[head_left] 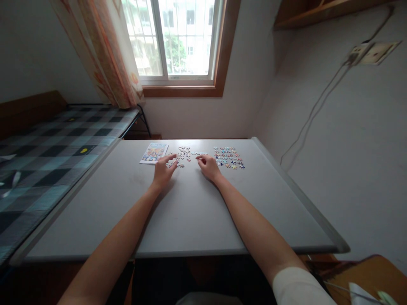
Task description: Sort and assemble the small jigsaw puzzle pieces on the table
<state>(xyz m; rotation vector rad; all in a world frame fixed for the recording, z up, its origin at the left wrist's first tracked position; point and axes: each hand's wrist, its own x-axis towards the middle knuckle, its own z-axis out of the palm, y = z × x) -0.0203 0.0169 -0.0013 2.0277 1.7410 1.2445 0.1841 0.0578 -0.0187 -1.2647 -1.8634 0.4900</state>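
Note:
Small jigsaw pieces lie on a grey-white table (190, 212) in two groups. My left hand (164, 170) is beside the left group (184, 149), thumb and fingers apart, with nothing visible between them. My right hand (208, 166) is between the groups, its fingers drawn together at the tips; whatever they hold, if anything, is too small to make out. The right group (229, 156) shows coloured faces, close beyond my right hand. A short row of joined pieces (199, 153) lies between the groups, behind my right hand. A printed picture sheet (154, 152) lies left of the pieces, partly behind my left hand.
A bed with a checked cover (104, 123) stands along the left side. Behind the table are a window (187, 38) and an orange curtain (111, 55). A cable (310, 114) hangs on the right wall. A brown chair (372, 277) is at the lower right.

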